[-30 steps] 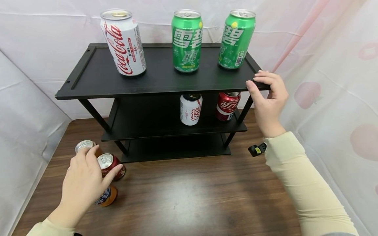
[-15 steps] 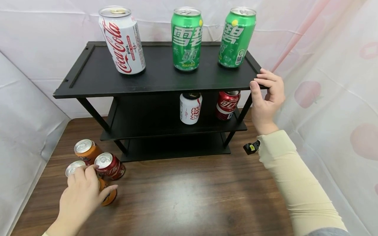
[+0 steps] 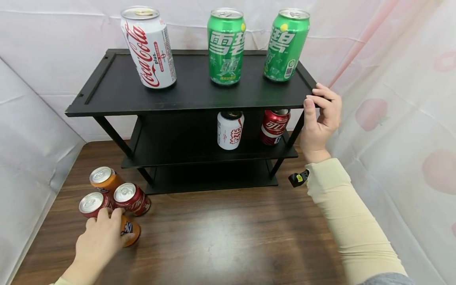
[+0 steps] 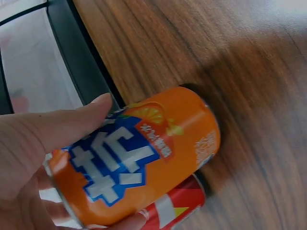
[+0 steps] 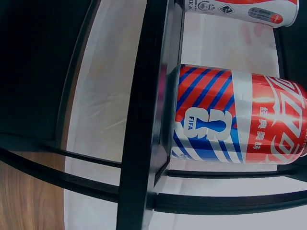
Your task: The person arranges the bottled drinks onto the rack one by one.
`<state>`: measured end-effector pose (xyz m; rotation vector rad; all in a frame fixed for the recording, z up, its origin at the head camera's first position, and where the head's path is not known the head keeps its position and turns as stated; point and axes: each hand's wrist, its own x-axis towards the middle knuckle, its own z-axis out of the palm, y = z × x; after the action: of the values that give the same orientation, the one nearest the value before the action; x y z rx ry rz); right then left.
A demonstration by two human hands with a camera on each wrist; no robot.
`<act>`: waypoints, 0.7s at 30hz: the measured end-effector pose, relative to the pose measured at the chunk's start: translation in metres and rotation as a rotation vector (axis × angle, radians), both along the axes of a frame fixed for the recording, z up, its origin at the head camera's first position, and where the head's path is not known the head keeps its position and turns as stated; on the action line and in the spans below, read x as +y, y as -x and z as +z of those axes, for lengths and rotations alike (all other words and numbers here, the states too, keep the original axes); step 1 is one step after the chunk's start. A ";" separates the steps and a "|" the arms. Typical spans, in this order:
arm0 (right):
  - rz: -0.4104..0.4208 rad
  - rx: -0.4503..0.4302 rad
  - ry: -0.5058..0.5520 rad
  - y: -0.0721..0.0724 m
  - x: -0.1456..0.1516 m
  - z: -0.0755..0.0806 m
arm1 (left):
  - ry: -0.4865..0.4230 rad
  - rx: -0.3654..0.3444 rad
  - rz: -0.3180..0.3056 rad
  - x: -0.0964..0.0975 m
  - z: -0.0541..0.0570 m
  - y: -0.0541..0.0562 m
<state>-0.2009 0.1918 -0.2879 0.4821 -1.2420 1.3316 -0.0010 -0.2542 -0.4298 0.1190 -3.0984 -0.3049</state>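
My left hand holds an orange Fanta can at the front of a small group on the wooden table. In the left wrist view the thumb lies along one side of that orange can and fingertips show on the other. Close behind it stand two dark red cans, one left and one right, with another orange can at the back. At the far right, my right hand grips the front corner of the black three-tier shelf, thumb against the front edge, fingers over the side.
On the top tier stand a white Coca-Cola can and two green Sprite cans, one central, one right. The middle tier bears a white can and a red Coca-Cola can. White cloth hangs around the table.
My left hand has moved from above the can group toward the front and closed around the front orange can, uncovering the cans behind. My right hand stays at the shelf corner.
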 end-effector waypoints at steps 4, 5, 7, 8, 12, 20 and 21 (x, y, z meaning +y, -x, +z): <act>-0.003 0.015 0.005 0.001 -0.001 0.000 | -0.014 -0.116 -0.018 -0.005 -0.001 0.006; -0.004 0.019 0.005 0.002 -0.001 -0.001 | -0.018 -0.129 -0.023 -0.006 -0.001 0.006; -0.007 0.023 0.004 0.002 -0.001 -0.001 | -0.022 -0.142 -0.031 -0.008 -0.002 0.008; -0.008 0.025 0.004 0.003 -0.001 -0.001 | -0.021 -0.140 -0.035 -0.010 -0.003 0.009; -0.010 0.034 0.008 0.003 -0.002 0.000 | -0.005 -0.095 -0.047 -0.011 -0.008 0.009; -0.025 0.058 0.018 0.007 -0.005 0.000 | -0.001 -0.010 -0.055 -0.008 -0.013 0.007; -0.028 0.060 0.020 0.007 -0.005 0.000 | 0.001 -0.010 -0.055 -0.008 -0.014 0.007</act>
<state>-0.2083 0.1867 -0.2880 0.4853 -1.1814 1.2958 -0.0077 -0.2618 -0.4434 0.0357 -3.1154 -0.3053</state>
